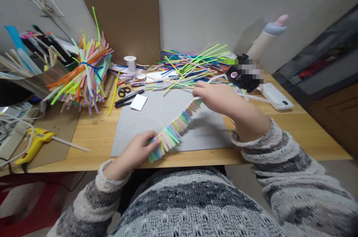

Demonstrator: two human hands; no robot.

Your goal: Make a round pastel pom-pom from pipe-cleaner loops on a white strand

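Note:
A strip of short pastel pipe cleaner pieces (175,128), set side by side like a fringe, slants over the grey cutting mat (131,128). My left hand (140,149) pinches its lower end near the table's front edge. At the upper end, my right hand (212,95) has its fingers closed on the same strip. White pipe cleaner (218,77) loops out above my right hand, and a pale length runs to the right behind the wrist. My right fingertips are partly hidden.
A big bundle of pipe cleaners (84,72) stands at left, near a yellow glue gun (37,143). Loose pipe cleaners (192,61) lie along the back. Scissors (123,91), black pens (128,99), a white card (139,102) and a white spool (131,64) lie behind the mat. A white device (276,96) is at right.

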